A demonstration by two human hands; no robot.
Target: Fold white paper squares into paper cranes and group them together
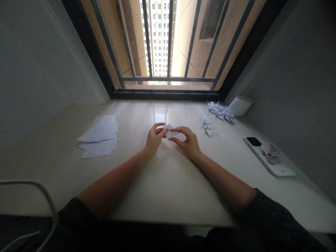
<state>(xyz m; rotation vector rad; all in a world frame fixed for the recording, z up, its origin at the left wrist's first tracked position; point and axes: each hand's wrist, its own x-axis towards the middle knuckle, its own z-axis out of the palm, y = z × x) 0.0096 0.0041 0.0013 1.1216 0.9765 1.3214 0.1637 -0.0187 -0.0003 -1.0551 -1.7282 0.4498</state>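
A small folded piece of white paper point(168, 127) is held up between both hands, just above the pale sill. My left hand point(154, 137) pinches its left side between thumb and fingers. On the other side, my right hand point(187, 141) has its index finger on the paper, with the thumb curled beneath. The fingers cover part of the paper, so its full shape is hidden. To the right of my right hand lie a few folded paper figures point(208, 126), which look like origami cranes.
Loose white paper sheets point(101, 131) lie at the left. At the back right, a pile of folded paper figures point(222, 112) sits beside a white roll point(240, 105). A phone point(270, 157) lies at the right. A white cable point(48, 199) loops at the lower left. A barred window point(168, 94) stands behind.
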